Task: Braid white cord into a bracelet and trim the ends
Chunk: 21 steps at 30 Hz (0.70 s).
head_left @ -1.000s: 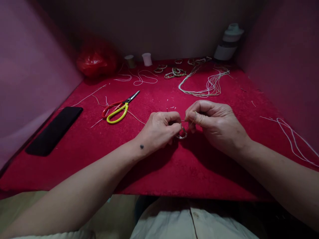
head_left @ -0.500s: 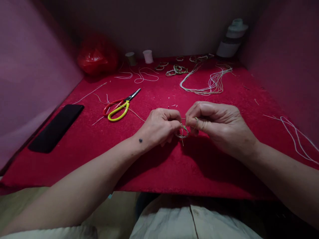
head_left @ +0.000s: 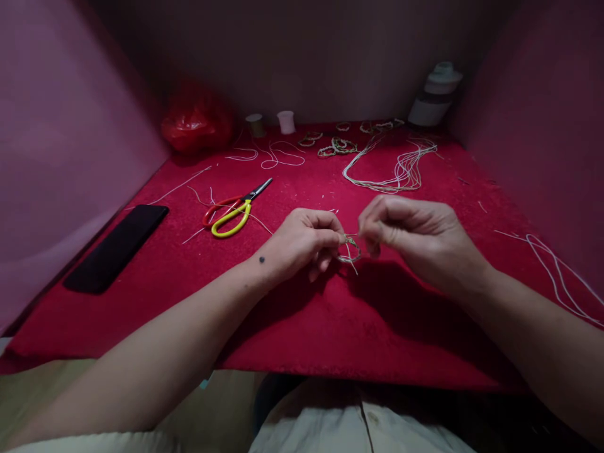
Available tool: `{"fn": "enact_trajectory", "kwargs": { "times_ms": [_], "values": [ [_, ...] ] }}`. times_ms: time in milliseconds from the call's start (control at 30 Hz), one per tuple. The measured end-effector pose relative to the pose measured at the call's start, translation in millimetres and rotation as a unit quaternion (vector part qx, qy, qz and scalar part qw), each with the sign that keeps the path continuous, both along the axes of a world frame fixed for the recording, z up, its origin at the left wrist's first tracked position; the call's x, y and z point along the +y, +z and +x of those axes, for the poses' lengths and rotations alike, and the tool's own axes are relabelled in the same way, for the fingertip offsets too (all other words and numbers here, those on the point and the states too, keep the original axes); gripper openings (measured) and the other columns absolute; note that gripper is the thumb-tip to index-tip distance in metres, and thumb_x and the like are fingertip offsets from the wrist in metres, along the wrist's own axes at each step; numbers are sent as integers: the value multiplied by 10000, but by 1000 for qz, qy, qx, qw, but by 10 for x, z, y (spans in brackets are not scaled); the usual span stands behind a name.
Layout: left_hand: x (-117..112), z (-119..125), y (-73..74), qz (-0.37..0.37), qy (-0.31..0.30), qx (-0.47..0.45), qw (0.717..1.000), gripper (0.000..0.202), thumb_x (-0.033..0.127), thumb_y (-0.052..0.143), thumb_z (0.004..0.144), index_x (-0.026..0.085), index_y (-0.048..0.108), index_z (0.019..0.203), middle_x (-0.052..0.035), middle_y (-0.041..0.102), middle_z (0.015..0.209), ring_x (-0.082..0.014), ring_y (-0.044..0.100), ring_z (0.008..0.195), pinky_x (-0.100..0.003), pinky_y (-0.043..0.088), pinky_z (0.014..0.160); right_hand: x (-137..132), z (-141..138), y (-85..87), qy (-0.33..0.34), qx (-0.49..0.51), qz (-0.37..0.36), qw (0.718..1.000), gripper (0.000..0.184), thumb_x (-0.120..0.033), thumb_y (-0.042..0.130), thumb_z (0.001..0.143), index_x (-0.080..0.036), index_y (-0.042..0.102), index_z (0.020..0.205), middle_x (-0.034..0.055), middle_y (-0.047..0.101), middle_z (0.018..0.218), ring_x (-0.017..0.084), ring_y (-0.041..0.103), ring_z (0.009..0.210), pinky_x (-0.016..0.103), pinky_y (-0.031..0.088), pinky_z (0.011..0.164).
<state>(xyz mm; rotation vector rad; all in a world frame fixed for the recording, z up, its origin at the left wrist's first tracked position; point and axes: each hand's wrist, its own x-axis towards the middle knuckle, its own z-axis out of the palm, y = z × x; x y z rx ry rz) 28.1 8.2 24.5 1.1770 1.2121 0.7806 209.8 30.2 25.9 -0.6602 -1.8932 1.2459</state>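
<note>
A small green and white braided cord loop [head_left: 350, 257] is pinched between the thumb and forefinger of my left hand [head_left: 314, 242], above the red cloth. Loose cord ends hang from it. Just to the right, my right hand [head_left: 410, 233] is closed, thumb against forefinger. A thin strand runs from the loop to those fingertips, so they appear to pinch the cord's end. Scissors [head_left: 236, 211] with one red and one yellow handle lie beyond my left hand, partly crossed by loose cord.
Behind lie a bundle of pale cords [head_left: 377, 184], several braided loops [head_left: 337, 148], two thread spools [head_left: 285, 123], a red plastic bag [head_left: 195, 126] and a bottle [head_left: 434, 97]. A black phone-like slab [head_left: 117, 248] lies left. Loose cord [head_left: 554, 258] lies right.
My right hand has drawn slightly away from the loop, and the green strand across its thumb no longer shows. The view has tilted a little; the left hand still pinches the loop.
</note>
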Motion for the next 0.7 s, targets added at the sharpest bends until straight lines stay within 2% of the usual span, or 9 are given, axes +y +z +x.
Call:
{"fn": "enact_trajectory", "kwargs": {
  "times_ms": [67, 133, 267, 367, 533, 633, 700],
  "values": [
    [23, -30, -1, 0, 7, -30, 1000, 71, 115, 585, 734, 144, 577, 670, 37, 539, 474, -72, 447, 317, -178, 379, 282, 45, 2, -27, -8, 66, -95, 993, 159, -224, 624, 871, -175, 600, 722, 10, 603, 693, 116, 568, 603, 273, 479, 609],
    [38, -49, -4, -11, 7, -48, 999, 76, 116, 593, 735, 141, 572, 667, 36, 548, 504, -65, 462, 320, -173, 384, 284, 69, -3, -49, 11, 103, -168, 980, 147, -259, 649, 860, -178, 604, 746, 15, 634, 722, 122, 594, 591, 285, 509, 596],
    [47, -47, -17, -44, -9, -77, 996, 75, 106, 584, 733, 142, 571, 668, 41, 550, 519, -68, 483, 316, -172, 388, 279, 72, -23, -59, 11, 123, -250, 960, 214, -316, 721, 795, -172, 582, 719, 20, 659, 749, 127, 621, 568, 279, 541, 545],
    [36, -27, -25, -37, -2, -68, 997, 80, 113, 586, 738, 142, 575, 664, 40, 559, 516, -70, 482, 320, -173, 387, 273, 70, -29, -64, 8, 135, -263, 955, 233, -318, 737, 779, -168, 574, 705, 19, 662, 739, 130, 636, 574, 281, 557, 562],
    [16, 1, -45, -1, 2, -11, 1000, 69, 130, 581, 752, 140, 591, 684, 42, 534, 437, -79, 459, 308, -174, 392, 278, 59, -33, -101, 35, 112, -220, 969, 163, -276, 680, 841, -161, 623, 740, 21, 662, 738, 132, 652, 610, 296, 558, 639],
    [19, 1, -55, -2, 0, -24, 1000, 78, 153, 581, 772, 142, 584, 695, 37, 546, 454, -80, 465, 312, -183, 409, 292, 58, -47, -107, -9, 107, -209, 972, 174, -299, 684, 834, -165, 610, 750, 10, 642, 706, 127, 640, 600, 288, 552, 627],
    [20, 1, -53, -4, 6, -38, 999, 88, 165, 590, 778, 140, 578, 695, 35, 559, 489, -74, 478, 322, -179, 413, 298, 63, -61, -100, -46, 91, -207, 973, 169, -297, 723, 791, -173, 609, 801, -6, 630, 696, 112, 615, 567, 260, 530, 567]
  ]
}}
